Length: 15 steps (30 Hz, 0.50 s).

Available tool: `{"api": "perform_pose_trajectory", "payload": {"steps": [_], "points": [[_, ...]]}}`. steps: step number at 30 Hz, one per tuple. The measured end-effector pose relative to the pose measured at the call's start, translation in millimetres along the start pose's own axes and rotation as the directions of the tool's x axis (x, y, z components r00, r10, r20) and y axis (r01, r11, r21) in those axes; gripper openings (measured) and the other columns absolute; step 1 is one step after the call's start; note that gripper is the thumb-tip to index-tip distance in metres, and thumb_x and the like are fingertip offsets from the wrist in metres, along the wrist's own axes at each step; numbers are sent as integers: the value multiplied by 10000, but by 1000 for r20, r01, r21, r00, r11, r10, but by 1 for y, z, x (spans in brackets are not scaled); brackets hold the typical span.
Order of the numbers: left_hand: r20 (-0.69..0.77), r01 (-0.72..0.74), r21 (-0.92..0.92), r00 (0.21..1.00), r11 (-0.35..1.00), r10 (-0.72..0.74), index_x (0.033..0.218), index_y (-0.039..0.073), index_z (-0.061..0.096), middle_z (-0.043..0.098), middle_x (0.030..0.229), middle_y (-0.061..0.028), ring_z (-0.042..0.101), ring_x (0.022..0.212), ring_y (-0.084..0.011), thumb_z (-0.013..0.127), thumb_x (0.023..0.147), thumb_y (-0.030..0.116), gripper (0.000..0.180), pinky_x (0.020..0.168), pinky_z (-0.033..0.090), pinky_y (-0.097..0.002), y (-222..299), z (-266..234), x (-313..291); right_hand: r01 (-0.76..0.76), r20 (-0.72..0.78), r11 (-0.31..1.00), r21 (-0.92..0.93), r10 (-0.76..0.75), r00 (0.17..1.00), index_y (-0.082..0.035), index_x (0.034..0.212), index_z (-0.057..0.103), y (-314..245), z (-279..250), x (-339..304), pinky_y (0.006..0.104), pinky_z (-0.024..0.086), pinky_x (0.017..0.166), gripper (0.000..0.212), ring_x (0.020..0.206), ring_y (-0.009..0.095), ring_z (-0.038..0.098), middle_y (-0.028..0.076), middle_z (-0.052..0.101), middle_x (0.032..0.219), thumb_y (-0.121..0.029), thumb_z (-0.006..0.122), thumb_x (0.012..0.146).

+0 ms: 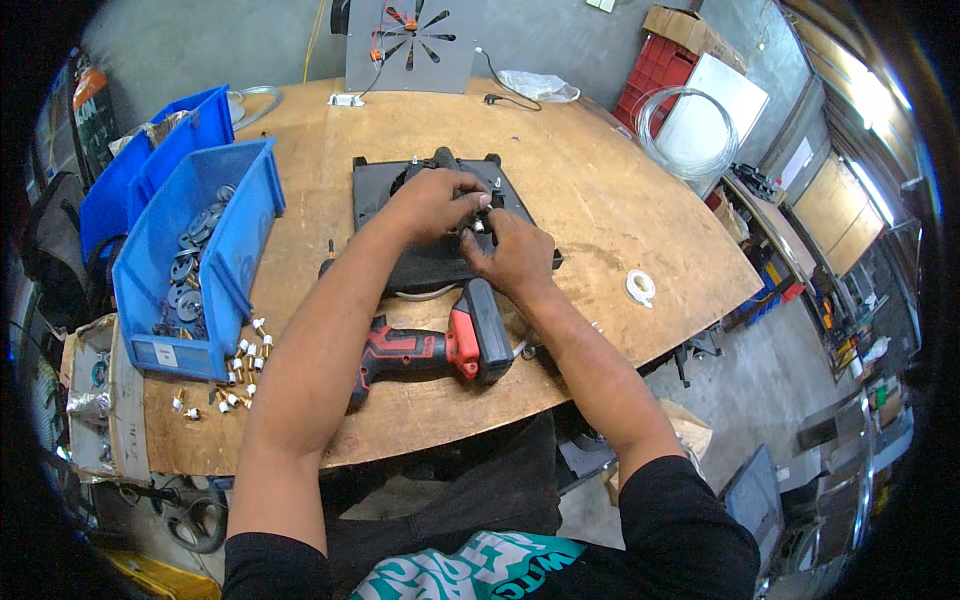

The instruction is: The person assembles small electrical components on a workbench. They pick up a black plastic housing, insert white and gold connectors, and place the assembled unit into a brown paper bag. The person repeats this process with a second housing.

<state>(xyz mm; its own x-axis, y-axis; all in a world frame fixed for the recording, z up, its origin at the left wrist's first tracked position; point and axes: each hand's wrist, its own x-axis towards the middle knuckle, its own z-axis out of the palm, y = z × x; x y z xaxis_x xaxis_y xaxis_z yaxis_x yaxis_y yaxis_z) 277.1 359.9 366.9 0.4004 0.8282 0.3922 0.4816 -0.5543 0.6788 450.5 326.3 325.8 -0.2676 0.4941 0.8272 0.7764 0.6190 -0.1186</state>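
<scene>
Both hands' grip over black plate

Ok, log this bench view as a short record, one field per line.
surface: round wooden table
left hand: resting on the dark metal plate, fingers at a small fitting
right hand: pinching the same small fitting
drill: red and black cordless drill, lying on its side near the table edge
bins: two blue bins on the left, the nearer holding grey rings
loose parts: small brass fittings scattered beside the nearer bin
other: white tape roll on the right
</scene>
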Motion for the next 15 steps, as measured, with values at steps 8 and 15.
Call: {"api": "perform_pose_trajectory", "payload": {"steps": [8, 15], "points": [[12, 25, 35, 1000, 999, -25, 1086, 27, 682, 709, 878, -101, 630, 772, -155, 649, 942, 290, 302, 726, 521, -326, 3, -1, -1, -76, 139, 997, -25, 79, 987, -67, 764, 634, 3, 1, -1, 477, 490, 571, 338, 656, 372, 645, 164, 650, 701, -377, 603, 893], [-22, -26, 79, 999, 997, 28, 1091, 30, 681, 708, 868, -99, 638, 753, -155, 639, 948, 295, 304, 710, 525, -323, 1, 0, 0, -118, 230, 988, -101, 139, 963, -79, 753, 645, 2, 1, 2, 459, 520, 580, 352, 660, 342, 668, 144, 672, 729, -416, 651, 855]]}}
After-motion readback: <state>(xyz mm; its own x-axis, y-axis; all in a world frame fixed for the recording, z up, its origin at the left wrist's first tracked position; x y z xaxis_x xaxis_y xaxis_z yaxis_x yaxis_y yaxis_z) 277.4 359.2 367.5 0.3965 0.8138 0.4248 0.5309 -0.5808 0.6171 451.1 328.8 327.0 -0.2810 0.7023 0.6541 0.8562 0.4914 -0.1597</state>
